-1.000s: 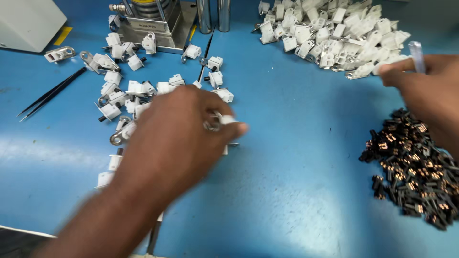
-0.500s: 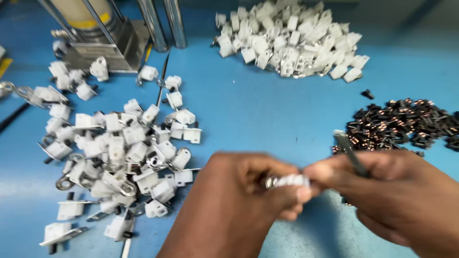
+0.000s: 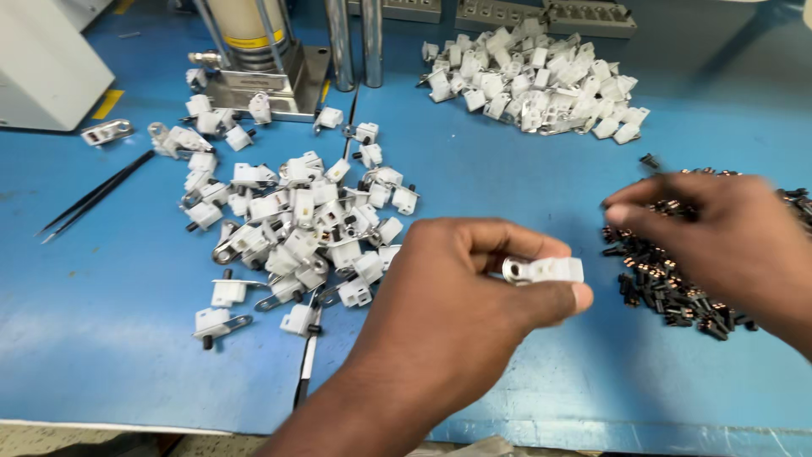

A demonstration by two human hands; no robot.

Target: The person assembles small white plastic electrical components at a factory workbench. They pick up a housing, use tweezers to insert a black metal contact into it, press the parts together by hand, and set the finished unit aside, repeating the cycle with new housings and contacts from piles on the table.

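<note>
Blue bench (image 3: 524,195) is strewn w/ white parts. Left hand (image 3: 457,305) is closed on a white plastic clip (image 3: 545,271) w/ metal eyelet, long axis horizontal, eyelet end left. Right hand (image 3: 719,241) is pinched over the pile of small black parts (image 3: 668,283); contents can't be told.

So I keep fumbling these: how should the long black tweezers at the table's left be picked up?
Take the long black tweezers around mid-shaft from above, fingers pinching across the narrow width. They lie flat on the blue table, tips toward the near left, with clear space on both sides.
</note>
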